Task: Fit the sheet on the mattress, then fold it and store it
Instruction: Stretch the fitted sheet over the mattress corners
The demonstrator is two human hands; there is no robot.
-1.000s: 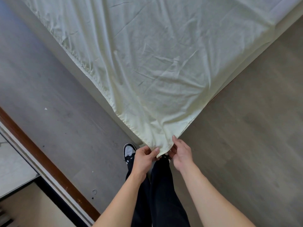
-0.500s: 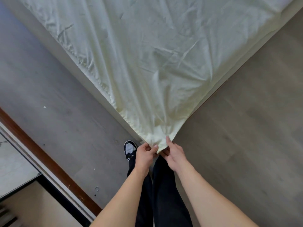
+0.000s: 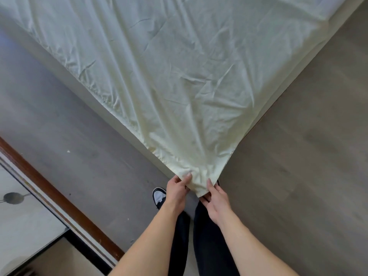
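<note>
A pale cream sheet (image 3: pixel 179 76) lies wrinkled over the mattress (image 3: pixel 83 92), whose bare side shows along the left edge under the sheet's gathered hem. The sheet's corner hangs down over the mattress corner just in front of me. My left hand (image 3: pixel 177 189) pinches the hem on the left of that corner, thumb on top. My right hand (image 3: pixel 216 198) grips the corner's tip from the right, fingers under the cloth. The two hands are close together, a short span of fabric between them.
Grey wood-look floor (image 3: pixel 298 176) runs on both sides of the bed corner. A brown wooden sill (image 3: pixel 59 198) and a sliding door track cross the lower left. My legs in black trousers and a black-and-white shoe (image 3: pixel 159 196) stand right at the corner.
Both hands kept their hold on the sheet corner and shifted slightly up and right. The cloth over the corner looks pulled tighter and lower.
</note>
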